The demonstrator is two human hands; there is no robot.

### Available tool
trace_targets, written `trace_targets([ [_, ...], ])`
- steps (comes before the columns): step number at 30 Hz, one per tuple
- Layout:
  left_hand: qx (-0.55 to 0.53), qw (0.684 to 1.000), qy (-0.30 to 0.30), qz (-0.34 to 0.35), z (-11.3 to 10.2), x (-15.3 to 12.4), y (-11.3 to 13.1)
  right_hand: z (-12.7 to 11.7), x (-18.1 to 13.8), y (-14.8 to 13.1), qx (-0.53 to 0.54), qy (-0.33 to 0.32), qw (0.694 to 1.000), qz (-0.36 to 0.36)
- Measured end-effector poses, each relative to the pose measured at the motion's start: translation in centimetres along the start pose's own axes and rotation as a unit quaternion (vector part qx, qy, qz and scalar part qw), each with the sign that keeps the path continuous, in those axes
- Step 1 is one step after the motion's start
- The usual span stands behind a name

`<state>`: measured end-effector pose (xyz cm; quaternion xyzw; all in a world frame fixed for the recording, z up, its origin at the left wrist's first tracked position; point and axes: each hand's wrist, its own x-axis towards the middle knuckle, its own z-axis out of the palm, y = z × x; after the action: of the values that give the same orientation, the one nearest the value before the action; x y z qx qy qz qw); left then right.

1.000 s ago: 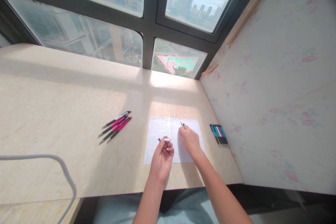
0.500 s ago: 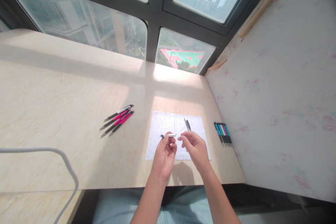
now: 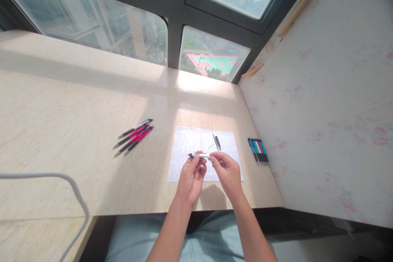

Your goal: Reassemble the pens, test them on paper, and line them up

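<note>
My left hand (image 3: pixel 190 181) is closed around a white pen barrel (image 3: pixel 203 156) with a black clip end pointing left. At the barrel's right end, the thumb and fingers of my right hand (image 3: pixel 229 174) are pinched together. Whatever small part they may hold is too small to make out. Both hands are above a white sheet of paper (image 3: pixel 184 141). On the sheet, just beyond my right hand, a thin pen refill (image 3: pixel 214 139) lies beside a black pen grip section (image 3: pixel 218 143).
Several pink, white and black pens (image 3: pixel 135 137) lie to the left of the paper. Near the wall at right is a row of several coloured pens (image 3: pixel 258 150). A grey cable (image 3: pixel 76 190) curves over the left front edge of the table (image 3: pixel 76 131). Windows stand behind.
My right hand's fingertips have come in from a small gap to the right end of the pen barrel. My left hand still holds the barrel. The view has shifted slightly.
</note>
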<state>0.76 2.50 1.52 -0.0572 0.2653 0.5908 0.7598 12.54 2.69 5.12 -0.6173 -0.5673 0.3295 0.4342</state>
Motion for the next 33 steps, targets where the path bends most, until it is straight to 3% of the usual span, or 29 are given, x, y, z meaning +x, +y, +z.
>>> trace_targets([
  [33, -0.045, 0.998, -0.002, -0.034, -0.14, 0.20, 0.56, 0.17, -0.56, -0.80, -0.043, -0.017, 0.997, -0.067],
])
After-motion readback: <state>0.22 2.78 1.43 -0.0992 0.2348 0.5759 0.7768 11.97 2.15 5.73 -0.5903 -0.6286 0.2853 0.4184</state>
